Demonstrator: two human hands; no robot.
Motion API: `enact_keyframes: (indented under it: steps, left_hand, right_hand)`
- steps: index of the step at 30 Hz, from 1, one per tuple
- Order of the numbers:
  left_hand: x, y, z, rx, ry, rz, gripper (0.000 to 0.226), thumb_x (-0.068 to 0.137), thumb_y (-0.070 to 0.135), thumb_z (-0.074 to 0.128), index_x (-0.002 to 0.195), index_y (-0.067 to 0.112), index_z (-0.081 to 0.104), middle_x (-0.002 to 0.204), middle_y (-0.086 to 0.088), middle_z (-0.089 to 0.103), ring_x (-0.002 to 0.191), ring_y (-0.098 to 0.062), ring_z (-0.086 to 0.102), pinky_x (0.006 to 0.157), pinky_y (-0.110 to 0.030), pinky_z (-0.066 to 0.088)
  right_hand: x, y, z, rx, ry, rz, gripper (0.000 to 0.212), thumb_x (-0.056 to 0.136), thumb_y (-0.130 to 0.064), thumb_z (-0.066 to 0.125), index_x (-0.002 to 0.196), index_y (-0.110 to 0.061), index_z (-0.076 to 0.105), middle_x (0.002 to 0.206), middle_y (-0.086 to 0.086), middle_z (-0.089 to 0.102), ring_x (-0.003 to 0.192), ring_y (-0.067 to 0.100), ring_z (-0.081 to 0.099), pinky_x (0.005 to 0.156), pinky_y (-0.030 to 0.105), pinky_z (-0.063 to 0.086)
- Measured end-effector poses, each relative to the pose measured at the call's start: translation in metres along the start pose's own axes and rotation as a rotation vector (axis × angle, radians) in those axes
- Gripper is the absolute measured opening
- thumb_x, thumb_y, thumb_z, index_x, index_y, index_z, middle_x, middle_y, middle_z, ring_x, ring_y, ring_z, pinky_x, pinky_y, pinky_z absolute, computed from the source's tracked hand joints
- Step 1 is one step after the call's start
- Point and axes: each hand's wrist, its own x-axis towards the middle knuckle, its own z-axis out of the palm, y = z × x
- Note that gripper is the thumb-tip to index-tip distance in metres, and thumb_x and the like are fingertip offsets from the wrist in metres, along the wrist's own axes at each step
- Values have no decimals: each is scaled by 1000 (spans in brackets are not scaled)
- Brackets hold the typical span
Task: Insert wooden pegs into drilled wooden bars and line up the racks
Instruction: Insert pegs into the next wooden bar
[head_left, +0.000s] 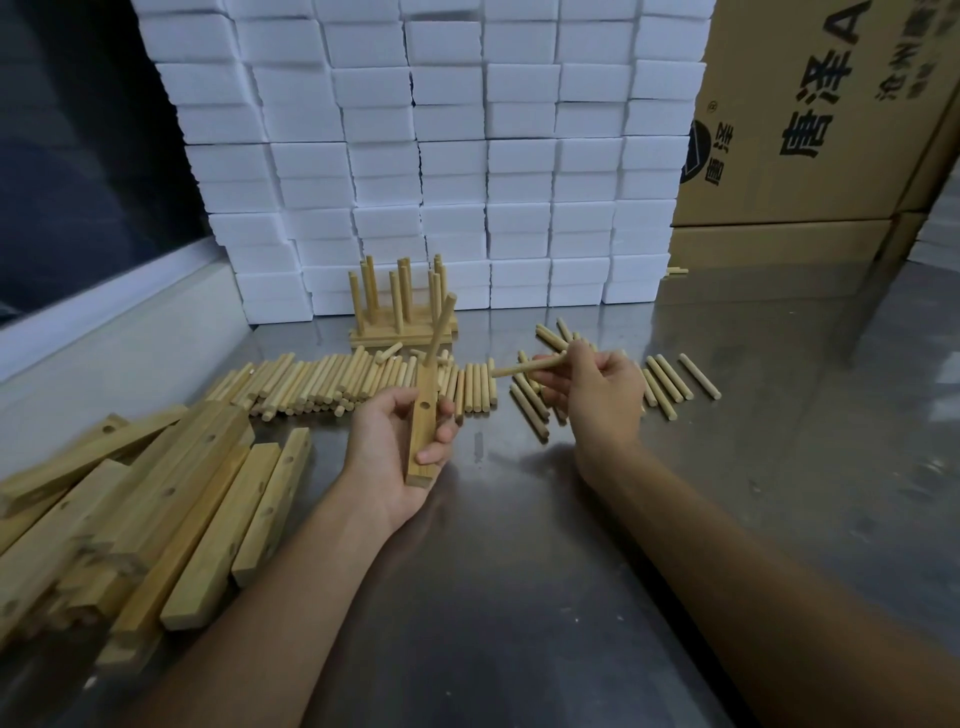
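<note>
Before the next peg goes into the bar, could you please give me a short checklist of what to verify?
1. Left hand grips the bar firmly: ok.
2. First peg stands in the far hole: ok.
3. Middle hole is uncovered: ok.
4. Right hand holds a loose peg: ok.
5. Peg tip aimed at the hole: not ok, it lies sideways.
6. Near hole free: cannot tell, fingers cover it.

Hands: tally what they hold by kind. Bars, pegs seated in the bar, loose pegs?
Drilled bar: 1, in left hand
Seated peg: 1, in that bar
Loose peg: 1, in right hand
Total: 3
</note>
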Motion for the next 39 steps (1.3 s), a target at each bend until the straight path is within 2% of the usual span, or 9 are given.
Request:
enact_keyframes:
  steps: [3, 8, 11, 16, 20, 23, 26, 29, 39]
  left_hand:
    - [0, -1, 1, 12, 14, 6, 20, 96, 12, 35, 100, 2, 52, 67, -12, 59, 44, -15, 49, 30, -17, 30]
    - [3, -3, 3, 90, 74, 24, 22, 104, 20, 39, 109, 4, 53, 81, -12, 66, 46, -14, 53, 30, -16, 31]
    - [3, -3, 3, 115, 82, 19, 23, 106, 24, 38, 107, 6, 53, 83, -11, 62, 44, -12, 50, 28, -15, 27]
    - [2, -3, 3, 99, 68, 7, 22, 105, 24, 38, 104, 6, 51, 75, -10, 60, 42, -12, 46, 28, -15, 25]
    - [0, -3, 2, 73, 43, -1, 22, 102, 20, 37, 98, 4, 52, 72, -12, 59, 43, -14, 47, 28, -17, 26]
    - [1, -3, 2, 56, 42, 3, 22, 99, 14, 34, 98, 1, 52, 69, -14, 62, 44, -16, 48, 28, -17, 28]
    - [2, -4, 3, 59, 52, -1, 21, 100, 12, 35, 104, 0, 52, 71, -15, 65, 44, -16, 49, 29, -17, 28]
    - [3, -4, 2, 55, 56, -10, 23, 102, 13, 35, 107, 0, 54, 74, -15, 67, 44, -15, 49, 30, -17, 29]
    - [5, -6, 2, 48, 48, 17, 29, 106, 14, 29, 105, -1, 54, 73, -13, 56, 43, -14, 46, 30, -17, 28]
  right_hand:
    - [2, -1, 1, -3, 4, 74, 36, 106, -27, 45, 114, 5, 58, 81, 11, 77, 60, 14, 70, 47, 18, 50]
    - [2, -5, 7, -40, 82, 188, 34, 108, -37, 32, 112, -13, 56, 66, 0, 64, 50, 8, 57, 46, 22, 46]
    - [0, -7, 11, 1, 71, 270, 33, 108, -34, 29, 116, -18, 57, 55, -4, 48, 44, 8, 42, 41, 21, 35]
    - [-4, -10, 11, 22, 45, 311, 41, 105, -43, 39, 89, -12, 60, 50, -5, 43, 41, 8, 35, 36, 20, 30]
    - [-3, -12, 11, -33, 78, 292, 39, 102, -31, 37, 71, -17, 54, 54, -4, 43, 44, 9, 36, 46, 24, 31]
    - [-3, -9, 11, -148, 100, 203, 41, 106, -38, 34, 76, -17, 53, 57, -3, 46, 47, 9, 41, 49, 26, 37]
    - [-5, -6, 12, -43, -24, 137, 45, 107, -42, 31, 88, -11, 57, 59, 1, 61, 45, 9, 56, 45, 22, 49]
    - [-8, -4, 16, 86, -149, 149, 32, 107, -26, 42, 101, -3, 63, 81, 9, 73, 64, 13, 68, 64, 23, 60]
    - [-22, -3, 22, 17, -397, 82, 22, 104, -10, 46, 94, -1, 64, 99, 21, 69, 72, 17, 66, 78, 26, 60]
